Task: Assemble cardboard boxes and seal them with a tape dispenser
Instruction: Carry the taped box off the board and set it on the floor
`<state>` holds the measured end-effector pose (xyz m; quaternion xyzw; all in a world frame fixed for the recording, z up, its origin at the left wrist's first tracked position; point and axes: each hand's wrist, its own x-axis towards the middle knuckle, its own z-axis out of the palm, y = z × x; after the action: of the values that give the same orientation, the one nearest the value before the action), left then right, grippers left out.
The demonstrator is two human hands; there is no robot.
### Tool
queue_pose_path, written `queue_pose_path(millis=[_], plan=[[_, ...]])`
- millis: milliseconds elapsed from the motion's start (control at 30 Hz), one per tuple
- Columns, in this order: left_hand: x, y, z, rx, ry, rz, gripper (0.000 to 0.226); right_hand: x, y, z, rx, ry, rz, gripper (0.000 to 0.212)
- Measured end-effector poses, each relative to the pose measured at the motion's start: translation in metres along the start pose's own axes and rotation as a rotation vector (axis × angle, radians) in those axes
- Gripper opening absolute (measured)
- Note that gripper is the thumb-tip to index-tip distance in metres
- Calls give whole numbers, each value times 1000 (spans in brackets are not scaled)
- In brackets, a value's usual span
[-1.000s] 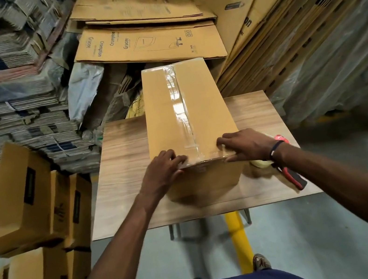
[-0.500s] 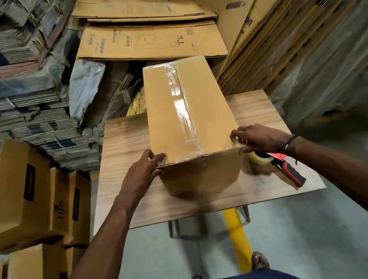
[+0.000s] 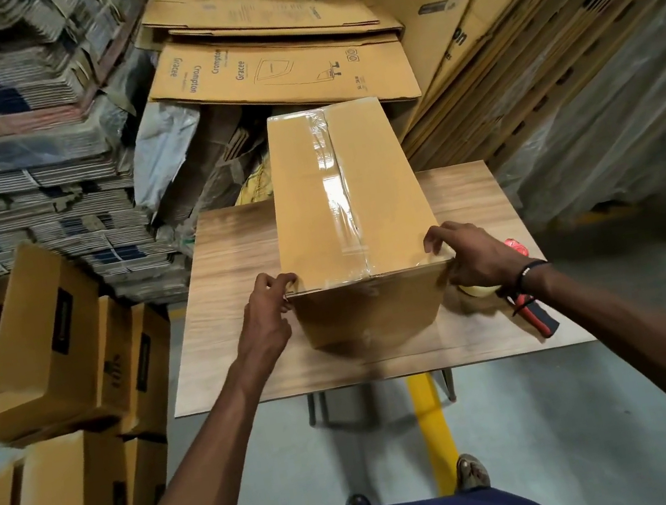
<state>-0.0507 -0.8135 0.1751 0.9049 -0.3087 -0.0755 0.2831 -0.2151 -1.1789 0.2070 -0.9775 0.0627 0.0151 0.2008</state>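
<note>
Mid-frame on wood-grain surface [image 3: 232,270]: taped brown cardboard box [image 3: 349,200], left hand [image 3: 266,324] and right hand [image 3: 476,256] grip its near corners. Red-handled tape dispenser [image 3: 533,310] beside right wrist; a careless lift could knock it off.

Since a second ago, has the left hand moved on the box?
Yes. The left hand has slid from beside the tape seam out to the box's near left corner.
</note>
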Motion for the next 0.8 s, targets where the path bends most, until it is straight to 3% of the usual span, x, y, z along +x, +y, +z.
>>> queue_pose_path(millis=[100,233,433,533,667,800], plan=[[5,-1,-10,154,-49,79,87,-4,2,-6,-83,-91,-41,66],[12,7,-17,331,-32,161,69,-2,2,-9,-214,-98,-96,68],[14,21,-14,204,-21,31,57,-1,-1,-9,-168,-76,-114,54],[14,37,-11,187,-10,-46,40,3,-5,-9,-149,-86,-109,52],[9,46,-4,250,36,-9,12,5,-7,-10,-156,-104,-93,51],[7,38,5,400,23,41,33,5,-6,-9,-159,-110,-96,51]])
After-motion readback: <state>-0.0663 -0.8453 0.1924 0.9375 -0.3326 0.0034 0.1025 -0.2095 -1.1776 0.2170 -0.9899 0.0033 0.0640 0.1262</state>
